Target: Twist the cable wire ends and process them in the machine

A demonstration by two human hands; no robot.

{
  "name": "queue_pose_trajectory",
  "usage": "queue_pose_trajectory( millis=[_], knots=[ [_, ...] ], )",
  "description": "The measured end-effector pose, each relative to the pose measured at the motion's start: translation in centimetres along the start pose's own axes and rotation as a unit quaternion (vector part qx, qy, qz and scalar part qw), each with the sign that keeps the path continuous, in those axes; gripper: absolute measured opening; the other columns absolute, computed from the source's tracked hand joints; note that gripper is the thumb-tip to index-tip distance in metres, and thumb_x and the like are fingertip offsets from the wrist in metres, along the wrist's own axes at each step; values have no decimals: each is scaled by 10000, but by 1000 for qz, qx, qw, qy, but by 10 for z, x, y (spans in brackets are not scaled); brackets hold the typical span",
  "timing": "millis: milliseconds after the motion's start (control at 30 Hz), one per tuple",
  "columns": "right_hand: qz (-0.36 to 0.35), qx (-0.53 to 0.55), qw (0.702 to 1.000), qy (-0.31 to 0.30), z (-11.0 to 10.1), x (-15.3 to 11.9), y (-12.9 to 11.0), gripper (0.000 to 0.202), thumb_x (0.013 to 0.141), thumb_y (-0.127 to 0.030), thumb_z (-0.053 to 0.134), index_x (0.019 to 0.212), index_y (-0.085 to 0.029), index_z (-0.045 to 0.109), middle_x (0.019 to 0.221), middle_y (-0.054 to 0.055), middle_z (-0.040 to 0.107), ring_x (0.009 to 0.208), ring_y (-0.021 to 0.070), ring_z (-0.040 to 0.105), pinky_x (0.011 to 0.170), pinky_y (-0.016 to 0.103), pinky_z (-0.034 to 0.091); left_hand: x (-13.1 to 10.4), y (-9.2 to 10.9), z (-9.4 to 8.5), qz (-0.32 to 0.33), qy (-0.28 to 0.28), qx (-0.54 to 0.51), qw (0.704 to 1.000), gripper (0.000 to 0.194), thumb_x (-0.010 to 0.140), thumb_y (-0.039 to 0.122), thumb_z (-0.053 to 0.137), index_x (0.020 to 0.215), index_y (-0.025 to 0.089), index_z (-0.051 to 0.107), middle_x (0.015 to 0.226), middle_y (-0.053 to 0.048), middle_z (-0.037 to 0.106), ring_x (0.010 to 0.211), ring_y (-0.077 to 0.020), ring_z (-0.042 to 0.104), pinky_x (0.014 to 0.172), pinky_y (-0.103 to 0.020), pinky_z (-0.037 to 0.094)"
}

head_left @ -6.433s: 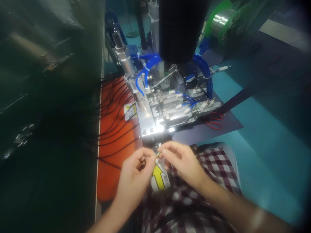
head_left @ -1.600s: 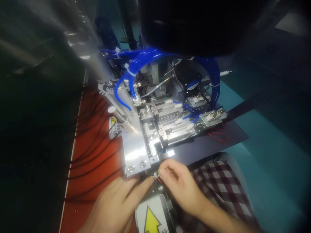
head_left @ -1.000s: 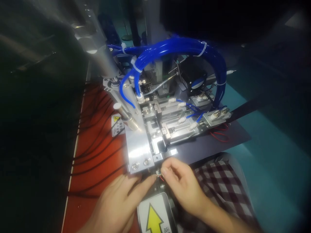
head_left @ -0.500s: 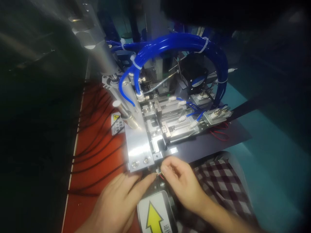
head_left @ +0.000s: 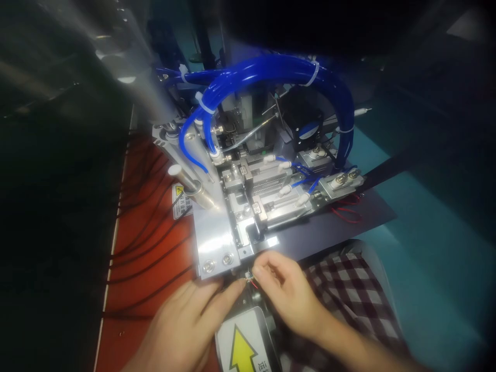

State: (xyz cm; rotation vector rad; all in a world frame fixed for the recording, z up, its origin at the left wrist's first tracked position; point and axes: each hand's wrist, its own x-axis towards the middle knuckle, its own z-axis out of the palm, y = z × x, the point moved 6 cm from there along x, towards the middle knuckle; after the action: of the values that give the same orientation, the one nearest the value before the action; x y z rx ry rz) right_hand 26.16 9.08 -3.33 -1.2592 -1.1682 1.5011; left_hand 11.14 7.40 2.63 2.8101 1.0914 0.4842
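My left hand [head_left: 189,318] reaches in from the lower left, its thumb pressed against a small pale part with thin wires [head_left: 248,276]; its other fingers are partly hidden under the thumb and the metal plate. Facing it, my right hand [head_left: 289,292] is closed in a pinch on the thin wires beside that part. A short red wire [head_left: 254,283] shows just below the fingertips. The part is too small to make out its kind. Both hands are just in front of the bench machine's silver metal plate [head_left: 216,243].
Behind the hands stand pneumatic cylinders [head_left: 281,188] and a thick loop of blue air tubes [head_left: 267,72]. A panel with a yellow arrow [head_left: 242,346] lies below the hands. Black cables cross the red-orange surface [head_left: 149,258] at left. Checkered cloth [head_left: 356,289] is at right.
The camera view has shifted slightly, so the machine appears a little further left. Both hands keep nearly the same pose around the small wired part.
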Motion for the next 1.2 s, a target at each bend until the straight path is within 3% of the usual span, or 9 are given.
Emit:
queue_pose_trajectory(
  millis=[133,333,733,1200],
  knots=[
    [15,19,1000,-4,-1,-2,2,185,889,-263,504,726,-176,499,631,-40,438,567,103,393,533,238,345,0,0,-1,33,5,3,999,374,927,104,345,1230,172,553,1023,-73,616,902,-158,574,737,-208,464],
    [44,47,998,-20,-3,-2,-3,177,889,-273,505,750,-167,532,610,-54,418,546,92,390,526,231,341,-2,0,4,-13,11,-1,1000,375,955,95,282,1212,185,540,1056,-64,571,940,-158,537,764,-224,434],
    [103,58,993,-27,-2,-2,-3,124,829,-239,548,741,-151,543,585,-62,415,529,82,363,503,226,302,-6,1,6,-16,4,-16,1000,392,957,77,268,1254,178,502,1085,-72,504,944,-157,507,779,-242,420],
    [138,92,985,-42,0,-6,1,121,793,-233,602,730,-152,537,552,-75,450,504,67,389,484,204,319,-4,-3,2,30,2,11,999,400,901,81,355,1236,179,550,979,-64,579,824,-140,564,691,-197,472]
  ],
)
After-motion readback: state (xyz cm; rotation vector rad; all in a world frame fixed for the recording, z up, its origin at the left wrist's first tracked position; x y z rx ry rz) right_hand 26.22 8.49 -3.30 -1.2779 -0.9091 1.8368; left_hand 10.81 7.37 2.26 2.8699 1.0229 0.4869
